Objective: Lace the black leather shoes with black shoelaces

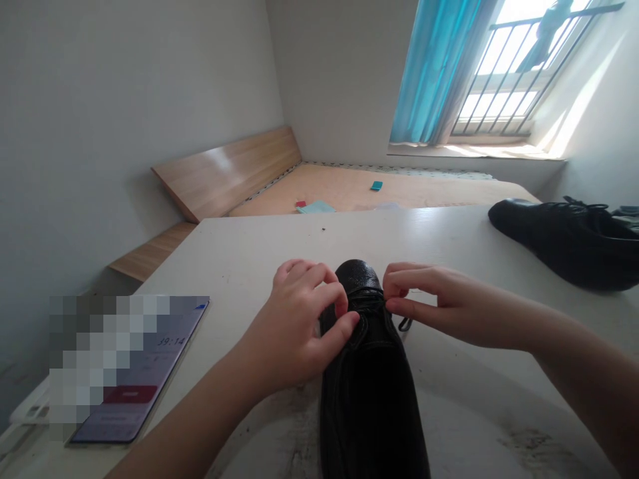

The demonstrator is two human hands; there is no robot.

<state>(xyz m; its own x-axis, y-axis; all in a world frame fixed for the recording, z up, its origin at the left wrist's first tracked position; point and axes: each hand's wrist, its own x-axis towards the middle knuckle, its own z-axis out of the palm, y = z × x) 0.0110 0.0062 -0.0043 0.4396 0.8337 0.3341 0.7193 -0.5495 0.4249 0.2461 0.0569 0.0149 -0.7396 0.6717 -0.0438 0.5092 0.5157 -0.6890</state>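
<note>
A black lace-up shoe [372,399] stands on the white table, its toe pointing away from me. Over its left lacing flap, my left hand [304,316] is closed, thumb and forefinger drawn together; what lies between them is hidden. My right hand [424,296] pinches at the right edge of the lacing, fingers curled. A dark end of the shoelace [405,324] shows just below the right fingertips. Between the hands, lace rows [367,299] cross the shoe's front.
Another black shoe [564,239] lies at the table's right. A phone [144,379] with a lit screen is at the left. Beyond the white table [249,246] is a bed [424,186] with small coloured pieces, below a barred window [504,80] and blue curtain [434,66].
</note>
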